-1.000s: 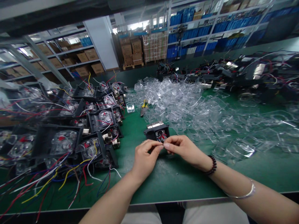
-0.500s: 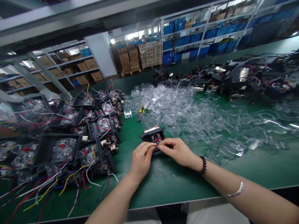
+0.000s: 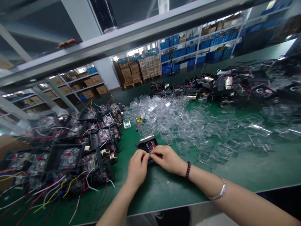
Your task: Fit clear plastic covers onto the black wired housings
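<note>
A small black housing with a silver metal cylinder along its far side and red wires inside lies on the green table in front of me. My left hand is at its near left edge, thumb and forefinger pinched. My right hand meets it from the right, also in a pinch, with fingertips over the housing's near side. Whatever lies between the fingertips is too small and covered to make out. Beyond the housing, a yellow-handled tool rests at the edge of the clear plastic covers.
On the left, several black housings with clear covers and loose coloured wires crowd the table. More black assemblies with metal cylinders are piled at the back right. A metal beam crosses above; shelves and cartons stand behind.
The view has tilted up and shifted, so the scene sits lower in the picture. Both hands stay pinched together at the same housing, with only slight finger movement.
</note>
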Demonstrator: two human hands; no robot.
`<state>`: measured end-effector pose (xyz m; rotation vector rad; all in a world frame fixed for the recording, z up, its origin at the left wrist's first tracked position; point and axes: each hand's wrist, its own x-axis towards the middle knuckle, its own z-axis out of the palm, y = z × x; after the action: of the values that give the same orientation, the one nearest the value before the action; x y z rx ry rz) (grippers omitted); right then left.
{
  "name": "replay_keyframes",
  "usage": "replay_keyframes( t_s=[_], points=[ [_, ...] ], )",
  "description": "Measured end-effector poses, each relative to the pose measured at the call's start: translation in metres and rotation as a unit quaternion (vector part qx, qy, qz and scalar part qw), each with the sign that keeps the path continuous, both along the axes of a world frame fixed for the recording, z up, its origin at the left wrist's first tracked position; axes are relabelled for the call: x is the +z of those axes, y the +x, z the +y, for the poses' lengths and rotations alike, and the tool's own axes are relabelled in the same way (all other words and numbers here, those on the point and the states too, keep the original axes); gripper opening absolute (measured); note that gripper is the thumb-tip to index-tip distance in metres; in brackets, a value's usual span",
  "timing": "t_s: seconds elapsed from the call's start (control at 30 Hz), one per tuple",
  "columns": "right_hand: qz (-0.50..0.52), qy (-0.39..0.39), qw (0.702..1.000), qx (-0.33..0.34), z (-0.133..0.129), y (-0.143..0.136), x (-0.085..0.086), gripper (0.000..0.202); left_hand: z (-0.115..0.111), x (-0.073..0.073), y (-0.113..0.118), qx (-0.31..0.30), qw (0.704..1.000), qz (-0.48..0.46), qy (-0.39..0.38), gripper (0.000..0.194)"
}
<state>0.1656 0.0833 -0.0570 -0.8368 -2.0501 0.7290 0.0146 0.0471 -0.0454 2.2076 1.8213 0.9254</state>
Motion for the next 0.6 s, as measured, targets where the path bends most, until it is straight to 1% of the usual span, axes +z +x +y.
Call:
replay_keyframes(
  t_s=[0.07,0.1,0.13,0.2,0.27,0.3,0.33,0.4,0.43,0.5,0.53,0.6],
  points=[
    [-0.001,0.029,1.0,0.0,0.0,0.0,0.0,0.018,-0.001,0.012,0.001,0.021,0.997,-0.016,-0.077,0.025],
    [0.003,0.038,0.999,-0.003,0.001,0.0,0.0,0.018,-0.001,0.019,0.002,0.027,0.995,-0.007,-0.091,0.025],
    [0.008,0.042,0.999,-0.011,0.001,0.001,0.001,0.019,0.0,0.027,0.004,0.034,0.996,0.008,-0.083,0.024],
    [0.016,0.036,0.999,-0.028,0.002,0.001,0.003,0.02,0.009,0.043,0.012,0.052,0.997,0.045,-0.018,0.022],
    [0.02,0.018,0.999,-0.026,0.003,0.002,0.005,0.02,0.025,0.057,0.024,0.062,0.994,0.076,0.052,0.017],
    [0.021,0.008,1.0,-0.017,0.003,0.002,0.006,0.019,0.037,0.062,0.031,0.045,0.992,0.101,0.063,0.014],
    [0.022,-0.002,1.0,-0.007,0.004,0.002,0.007,0.018,0.049,0.065,0.038,0.012,0.989,0.134,0.061,0.018],
    [0.026,-0.017,1.0,0.005,0.004,0.002,0.007,0.018,0.076,0.066,0.052,-0.088,0.969,0.229,0.018,0.039],
    [0.027,-0.021,0.999,0.004,0.004,0.002,0.007,0.019,0.088,0.065,0.058,-0.114,0.962,0.249,-0.002,0.043],
    [0.029,-0.024,0.999,-0.001,0.005,0.002,0.006,0.02,0.106,0.061,0.066,-0.142,0.951,0.272,-0.028,0.046],
    [0.03,-0.023,0.999,-0.003,0.005,0.001,0.006,0.02,0.112,0.059,0.069,-0.145,0.95,0.274,-0.034,0.047],
    [0.035,-0.026,0.999,-0.004,0.005,0.001,0.005,0.021,0.116,0.058,0.07,-0.143,0.95,0.276,-0.035,0.047]
  ],
)
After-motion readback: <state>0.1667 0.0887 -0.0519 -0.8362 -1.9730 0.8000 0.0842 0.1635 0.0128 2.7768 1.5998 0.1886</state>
